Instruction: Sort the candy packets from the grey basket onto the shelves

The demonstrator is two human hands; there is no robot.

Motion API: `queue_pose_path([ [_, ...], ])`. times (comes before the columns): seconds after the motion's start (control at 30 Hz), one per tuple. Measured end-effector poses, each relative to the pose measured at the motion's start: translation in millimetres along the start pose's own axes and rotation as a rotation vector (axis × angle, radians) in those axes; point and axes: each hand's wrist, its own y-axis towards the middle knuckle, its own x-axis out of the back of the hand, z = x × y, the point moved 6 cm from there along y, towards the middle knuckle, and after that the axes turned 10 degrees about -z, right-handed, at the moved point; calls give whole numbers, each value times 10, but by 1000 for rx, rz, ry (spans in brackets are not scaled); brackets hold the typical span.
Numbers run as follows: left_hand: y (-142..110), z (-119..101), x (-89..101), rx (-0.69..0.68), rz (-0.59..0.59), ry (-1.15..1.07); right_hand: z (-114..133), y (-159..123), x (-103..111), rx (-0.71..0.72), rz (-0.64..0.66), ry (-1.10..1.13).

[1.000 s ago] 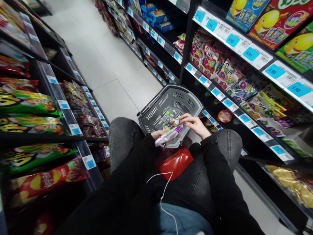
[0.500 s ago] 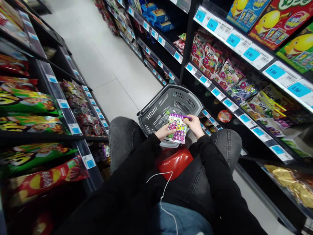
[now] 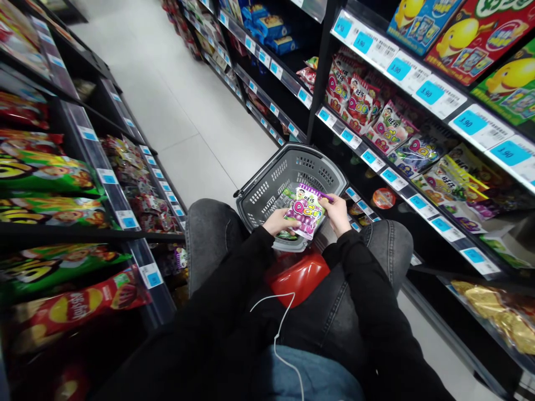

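See black shelving (image 3: 321, 78) at right, stocked with candy bags (image 3: 361, 103) and cartons (image 3: 463, 39). Find grey slotted basket (image 3: 303, 151) just beyond knees (image 3: 393, 248), open side up; note green-and-clear packets (image 3: 286, 199) inside, partly hidden, cannot count. Log glossy red object (image 3: 301, 278) between knees; cannot identify. Locate purple-and-white grape candy packet (image 3: 307, 210) over near part of basket, between both grips. Read long axis as running away from wearer, leaning right at far end: purple top edge pointing away, bottom edge toward wearer, printed face up. Observe left grip (image 3: 278, 223) pinching lower left side, thumb across front; right grip (image 3: 335, 213) pinching upper right corner by purple strip.
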Motion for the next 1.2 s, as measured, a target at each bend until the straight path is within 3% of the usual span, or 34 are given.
queue_pose_path([
  [0.2, -12, -35, 30, -10, -57, 43, -29, -85, -52, -175, 54, 128],
  [0.4, -17, -95, 92, -69, -165, 5, -145, -205, -225, -336, 288, 103],
  [0.63, 7, -75, 152, -73, -247, -61, -273, -227, -292, -323, 357, -71],
  [0.93, -1, -87, 216, -26, -301, -144, -247, -139, -371, -23, 337, -362],
  [1.1, -21, -51, 197, 33, -303, -146, -338, -113, -372, -14, 335, -420],
  [1.2, -13, -4, 163, 98, -269, -139, -418, -109, -350, -79, 312, -425],
])
